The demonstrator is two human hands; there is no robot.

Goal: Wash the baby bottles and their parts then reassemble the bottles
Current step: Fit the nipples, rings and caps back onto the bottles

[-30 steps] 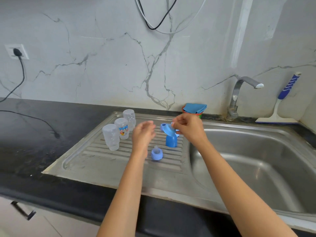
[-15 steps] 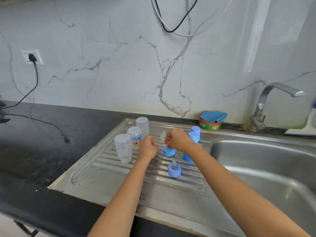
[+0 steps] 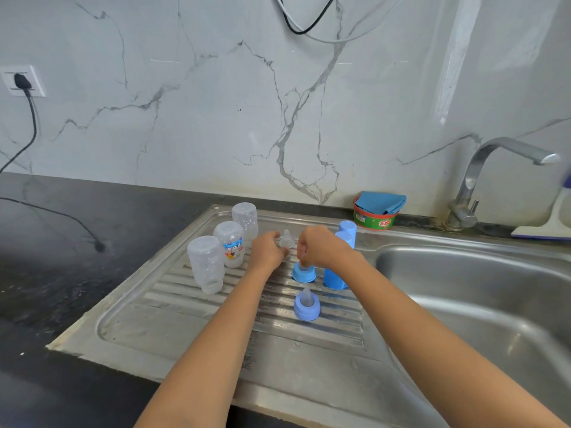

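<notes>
Three clear baby bottles stand upside down on the steel drainboard (image 3: 191, 332): one plain (image 3: 206, 268), one with a printed label (image 3: 230, 244), one behind (image 3: 245, 220). My left hand (image 3: 267, 250) pinches a clear silicone nipple (image 3: 285, 239) just above the ridges. My right hand (image 3: 321, 247) has its fingertips closed on the nipple in a blue collar ring (image 3: 304, 272) resting on the drainboard. Another blue ring with a nipple (image 3: 306, 305) sits nearer me. Blue caps stand to the right, the front one (image 3: 334, 278) and two behind (image 3: 347, 231).
The sink basin (image 3: 482, 291) opens on the right under a steel tap (image 3: 482, 177). A green tub holding a blue cloth (image 3: 377, 211) sits at the wall. A squeegee (image 3: 547, 223) leans at far right. A black cable (image 3: 55, 220) crosses the dark counter at left.
My right hand lowered a blue ring from the air onto the drainboard beside the blue cap. My left hand took hold of a clear nipple. The camera moved closer and left.
</notes>
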